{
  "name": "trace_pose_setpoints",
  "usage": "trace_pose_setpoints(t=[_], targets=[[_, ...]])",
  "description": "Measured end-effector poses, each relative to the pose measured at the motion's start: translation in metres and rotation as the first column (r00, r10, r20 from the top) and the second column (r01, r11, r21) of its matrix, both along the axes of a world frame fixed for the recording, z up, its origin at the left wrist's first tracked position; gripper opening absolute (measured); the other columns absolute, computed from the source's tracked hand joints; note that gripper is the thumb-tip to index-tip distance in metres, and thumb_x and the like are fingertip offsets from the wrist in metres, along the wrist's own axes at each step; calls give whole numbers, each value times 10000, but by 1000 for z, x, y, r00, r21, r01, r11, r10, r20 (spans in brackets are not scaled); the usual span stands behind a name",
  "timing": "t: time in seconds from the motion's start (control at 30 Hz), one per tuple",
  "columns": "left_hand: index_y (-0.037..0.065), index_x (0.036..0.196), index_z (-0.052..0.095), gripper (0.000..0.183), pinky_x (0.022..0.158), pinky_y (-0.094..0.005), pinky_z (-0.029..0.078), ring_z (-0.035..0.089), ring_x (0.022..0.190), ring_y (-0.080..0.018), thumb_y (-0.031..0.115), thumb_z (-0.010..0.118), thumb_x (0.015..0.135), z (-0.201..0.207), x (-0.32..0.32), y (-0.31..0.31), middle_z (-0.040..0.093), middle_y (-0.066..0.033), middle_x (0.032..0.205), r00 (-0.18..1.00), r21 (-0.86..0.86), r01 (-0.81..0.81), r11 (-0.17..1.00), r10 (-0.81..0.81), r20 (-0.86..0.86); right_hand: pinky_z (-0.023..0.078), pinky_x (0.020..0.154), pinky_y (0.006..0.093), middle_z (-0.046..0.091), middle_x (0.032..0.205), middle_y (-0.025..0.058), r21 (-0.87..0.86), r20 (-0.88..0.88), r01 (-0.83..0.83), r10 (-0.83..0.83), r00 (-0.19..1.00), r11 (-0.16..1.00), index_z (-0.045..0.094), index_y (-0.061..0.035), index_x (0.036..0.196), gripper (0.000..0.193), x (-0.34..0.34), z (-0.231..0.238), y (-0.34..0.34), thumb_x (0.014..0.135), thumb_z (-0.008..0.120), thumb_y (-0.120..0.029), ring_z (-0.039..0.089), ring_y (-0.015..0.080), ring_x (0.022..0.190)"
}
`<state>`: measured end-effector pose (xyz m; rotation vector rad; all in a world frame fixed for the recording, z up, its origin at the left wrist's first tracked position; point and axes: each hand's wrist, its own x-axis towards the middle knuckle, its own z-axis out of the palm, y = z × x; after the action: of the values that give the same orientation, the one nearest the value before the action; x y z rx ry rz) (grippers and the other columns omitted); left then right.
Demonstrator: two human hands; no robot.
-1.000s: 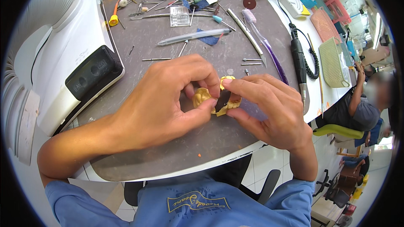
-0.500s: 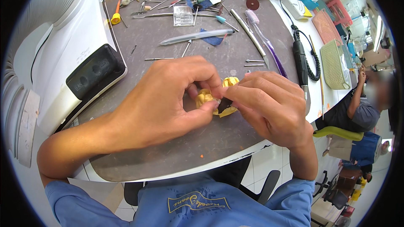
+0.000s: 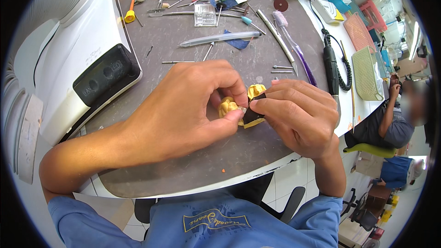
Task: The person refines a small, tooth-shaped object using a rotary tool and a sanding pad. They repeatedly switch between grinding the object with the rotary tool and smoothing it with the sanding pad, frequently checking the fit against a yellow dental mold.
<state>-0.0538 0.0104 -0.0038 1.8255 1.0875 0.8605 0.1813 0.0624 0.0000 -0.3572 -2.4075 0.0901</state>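
Low in the middle of the bench lies a yellow plaster dental model (image 3: 256, 91), partly covered by my fingers. My left hand (image 3: 183, 112) curls round its left side, thumb and index finger closed on a small whitish piece (image 3: 244, 109) whose exact kind is too small to tell. My right hand (image 3: 301, 117) pinches a thin black strip (image 3: 252, 114) between thumb and fingers. The strip lies over the model, right beside the whitish piece; whether the two touch, I cannot tell.
Beyond my hands lie a translucent pen-like tool (image 3: 220, 39), a knife (image 3: 277, 36), a purple toothbrush (image 3: 291, 41) and several burs. A white dust-extraction unit (image 3: 69, 55) stands left. At right are a black handpiece (image 3: 330, 64), a woven basket (image 3: 367, 74) and a seated person (image 3: 390, 119).
My right fingers have shifted slightly, and more of the black strip shows between them. My left hand keeps its pinch. The whole view has moved a little.
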Motion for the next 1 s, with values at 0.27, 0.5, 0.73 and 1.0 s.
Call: trace_pose_setpoints(t=[0.27, 0.5, 0.73, 1.0], targets=[[-11, 951, 692, 104, 745, -256, 527, 660, 888, -118, -19, 725, 853, 1, 1, 0, 716, -85, 1062, 1000, -12, -13, 1000, 13, -8, 648, 781, 397, 738, 776, 121, -7, 37, 1, -1, 999, 1000, 751, -16, 915, 176, 1, 4, -3, 751, 813, -29, 756, 277, 727], [5, 953, 700, 112, 736, -255, 515, 658, 892, -116, -4, 738, 847, 1, 1, 0, 720, -76, 1056, 1000, -28, -19, 999, 19, -2, 649, 777, 391, 747, 787, 109, 4, 21, 28, -28, 999, 1000, 749, -14, 915, 167, 1, 1, -5, 762, 815, -28, 759, 277, 727], [15, 960, 707, 120, 734, -253, 510, 656, 897, -115, -1, 744, 847, 3, 0, 0, 721, -81, 1064, 1000, -70, -14, 997, 14, 7, 650, 779, 395, 743, 782, 109, 7, 10, 33, -33, 999, 999, 745, -8, 918, 172, 2, -1, -5, 757, 806, -5, 754, 272, 718], [17, 965, 716, 129, 739, -255, 513, 664, 910, -121, -3, 748, 842, 0, -1, 1, 721, -83, 1073, 1000, -14, 0, 1000, 1, 2, 656, 789, 409, 736, 773, 105, -8, -10, 41, -41, 999, 999, 742, -2, 921, 171, 2, -4, -5, 759, 795, 17, 743, 256, 698]])
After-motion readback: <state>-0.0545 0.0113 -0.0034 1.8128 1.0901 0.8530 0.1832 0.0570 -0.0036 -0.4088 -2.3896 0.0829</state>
